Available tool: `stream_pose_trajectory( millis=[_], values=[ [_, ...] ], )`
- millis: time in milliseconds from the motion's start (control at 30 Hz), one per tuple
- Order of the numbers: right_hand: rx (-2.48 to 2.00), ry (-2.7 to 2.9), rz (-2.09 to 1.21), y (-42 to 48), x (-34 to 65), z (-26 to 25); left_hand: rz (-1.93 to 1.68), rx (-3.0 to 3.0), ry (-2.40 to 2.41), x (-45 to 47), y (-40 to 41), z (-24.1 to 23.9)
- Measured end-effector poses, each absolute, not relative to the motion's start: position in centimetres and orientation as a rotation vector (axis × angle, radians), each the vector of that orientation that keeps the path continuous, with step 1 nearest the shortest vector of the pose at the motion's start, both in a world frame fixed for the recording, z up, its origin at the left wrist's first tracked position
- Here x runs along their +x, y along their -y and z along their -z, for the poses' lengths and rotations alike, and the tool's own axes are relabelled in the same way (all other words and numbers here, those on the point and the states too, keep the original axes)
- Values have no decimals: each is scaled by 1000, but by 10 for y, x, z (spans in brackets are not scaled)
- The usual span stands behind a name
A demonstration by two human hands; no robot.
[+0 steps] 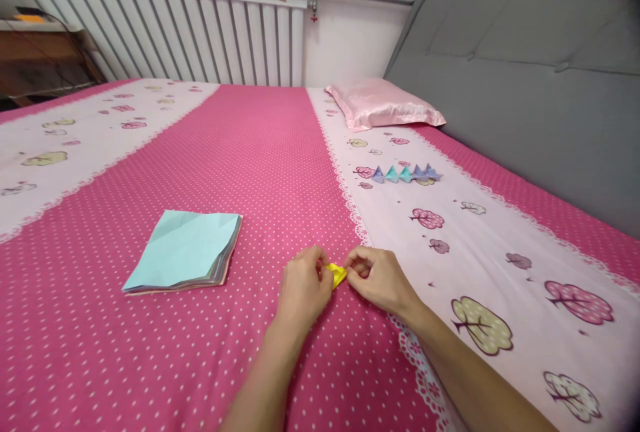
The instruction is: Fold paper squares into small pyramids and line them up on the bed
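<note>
Left hand (306, 280) and right hand (379, 277) meet low in the middle of the head view, each with its fingers curled in and thumb brought up close to the fingertips. Between them is a small piece of folded yellow paper (338, 275), pinched at its left side by the left hand and at its right tip by the right; parts of it are hidden behind the fingers. It is just above the pink dotted part of the bedspread (260, 159), near the lace-patterned border; whether it touches the cloth I cannot tell.

To the left, well apart from the hands, lies a stack of square paper (185, 249) with a pale blue sheet on top and other colours at its edges. Farther off to the right, on the pale tree-print band, stands a row of pointed paper pieces (392, 175), lilac at both ends and turquoise in the middle. Beyond it, a shiny pink pillow (383, 105) lies beside the grey headboard (515, 79). A white radiator (170, 32) lines the far wall.
</note>
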State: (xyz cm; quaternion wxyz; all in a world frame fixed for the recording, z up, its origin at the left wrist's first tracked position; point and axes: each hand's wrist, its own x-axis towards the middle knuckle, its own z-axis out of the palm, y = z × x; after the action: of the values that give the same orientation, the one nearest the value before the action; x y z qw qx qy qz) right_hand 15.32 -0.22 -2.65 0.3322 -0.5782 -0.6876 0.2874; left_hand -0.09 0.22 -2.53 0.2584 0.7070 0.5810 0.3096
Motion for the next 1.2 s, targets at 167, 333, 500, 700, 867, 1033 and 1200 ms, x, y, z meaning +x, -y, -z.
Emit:
stream_pose_trajectory(
  millis=[167, 333, 500, 700, 867, 1033, 1200],
  values=[
    [-1546, 1860, -735, 3, 153, 25, -771, 2039, -1572, 1, 0, 23],
    [-1550, 1901, -643, 3, 150, 26, -764, 2068, -1563, 1, 1, 22],
    [-1566, 1853, -626, 3, 147, 29, -810, 2005, -1515, 1, -1, 25],
    [-1602, 1790, -677, 5, 146, 30, -798, 1930, -1524, 2, -2, 26],
    [-1596, 1761, -728, 5, 145, 28, -803, 1887, -1490, 2, -2, 25],
    [-1613, 1746, -714, 5, 145, 27, -764, 2022, -1493, 2, -3, 24],
    [-1615, 1786, -684, 7, 144, 26, -670, 2142, -1524, 4, -2, 21]
  ],
)
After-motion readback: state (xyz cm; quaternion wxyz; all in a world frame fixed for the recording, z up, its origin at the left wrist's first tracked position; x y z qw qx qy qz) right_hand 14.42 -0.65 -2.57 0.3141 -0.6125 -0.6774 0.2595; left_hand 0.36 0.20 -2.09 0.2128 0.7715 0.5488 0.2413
